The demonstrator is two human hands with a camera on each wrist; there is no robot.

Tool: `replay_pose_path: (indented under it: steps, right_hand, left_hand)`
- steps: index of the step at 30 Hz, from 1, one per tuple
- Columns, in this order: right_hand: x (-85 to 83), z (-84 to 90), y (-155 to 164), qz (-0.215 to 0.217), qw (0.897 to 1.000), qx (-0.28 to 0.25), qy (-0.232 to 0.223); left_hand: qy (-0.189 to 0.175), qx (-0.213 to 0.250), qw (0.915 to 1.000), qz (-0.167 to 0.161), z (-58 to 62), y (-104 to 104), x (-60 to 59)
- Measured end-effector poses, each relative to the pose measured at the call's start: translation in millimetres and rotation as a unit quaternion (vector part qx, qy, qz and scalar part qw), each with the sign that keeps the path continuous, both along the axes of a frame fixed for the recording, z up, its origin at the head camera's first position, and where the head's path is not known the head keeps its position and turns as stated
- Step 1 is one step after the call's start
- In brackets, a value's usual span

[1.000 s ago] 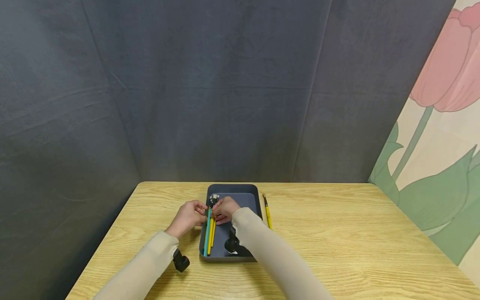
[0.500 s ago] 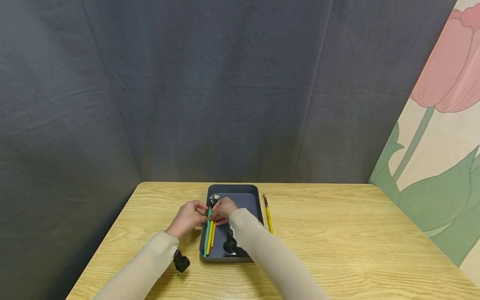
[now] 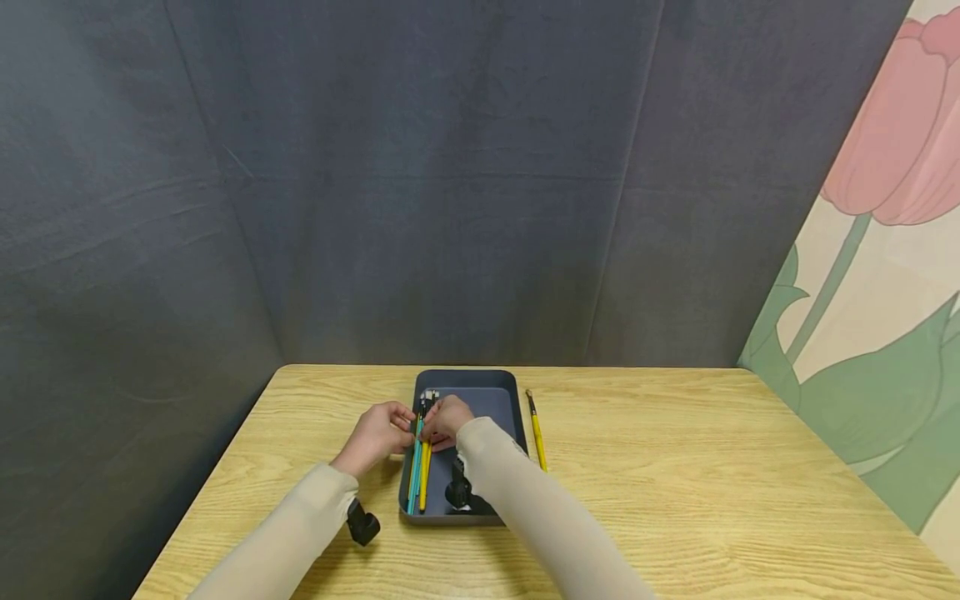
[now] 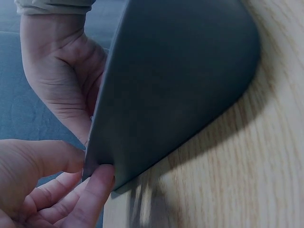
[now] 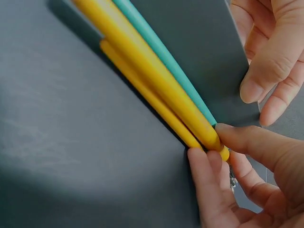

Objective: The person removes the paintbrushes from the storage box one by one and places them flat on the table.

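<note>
At the dark grey tray's (image 3: 480, 378) left side, my left hand (image 3: 377, 435) pinches the rim between thumb and fingers. In the left wrist view a fingertip presses the tray's outer wall (image 4: 180, 71). My right hand (image 3: 450, 418) reaches inside the tray and pinches a thick yellow paintbrush (image 5: 153, 72) near its bristle end. A thinner yellow paintbrush (image 5: 144, 90) lies right alongside it, touching the same fingers. Teal paintbrushes (image 3: 414, 479) lie along the tray's left wall. The bristle heads (image 3: 430, 395) point to the far end, partly covered by my fingers.
Another yellow paintbrush (image 3: 537, 431) lies on the wooden table (image 3: 675, 467) just right of the tray, its near end close to my right sleeve. A dark curtain (image 3: 450, 208) hangs behind the table, and a tulip-painted wall (image 3: 862, 333) stands at right.
The thick yellow paintbrush's near end has shifted slightly right, away from the teal ones and over the thinner yellow one. My right hand has moved slightly left. My left hand stays at the rim.
</note>
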State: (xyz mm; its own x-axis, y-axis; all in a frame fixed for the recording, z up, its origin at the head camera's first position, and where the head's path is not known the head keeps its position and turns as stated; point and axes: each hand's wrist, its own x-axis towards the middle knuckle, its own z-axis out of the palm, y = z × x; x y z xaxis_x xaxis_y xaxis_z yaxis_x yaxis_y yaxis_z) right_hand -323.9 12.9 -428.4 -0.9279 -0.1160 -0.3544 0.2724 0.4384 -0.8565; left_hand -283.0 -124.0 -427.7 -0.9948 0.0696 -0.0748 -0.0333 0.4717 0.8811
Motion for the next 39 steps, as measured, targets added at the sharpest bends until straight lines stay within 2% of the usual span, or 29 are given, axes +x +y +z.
replay_pose_path:
  steps: [14,27,32,39]
  right_hand:
    - [-5.3,-2.7,0,-0.009,1.0,-0.015,-0.023]
    - [-0.3,4.6,10,-0.006,0.998,-0.051,-0.034]
    - [-4.3,9.4,17,-0.007,0.997,-0.062,-0.049]
    - [-8.4,19.3,30,0.003,0.993,-0.105,-0.061]
  left_hand:
    - [0.003,0.001,0.9999,0.014,0.1,0,-0.6]
    - [0.009,-0.006,0.9998,0.017,-0.2,1,0.4]
    - [0.003,-0.01,0.9998,0.018,-0.4,1,0.2]
    - [0.001,-0.008,0.9998,0.017,-0.8,1,-0.8]
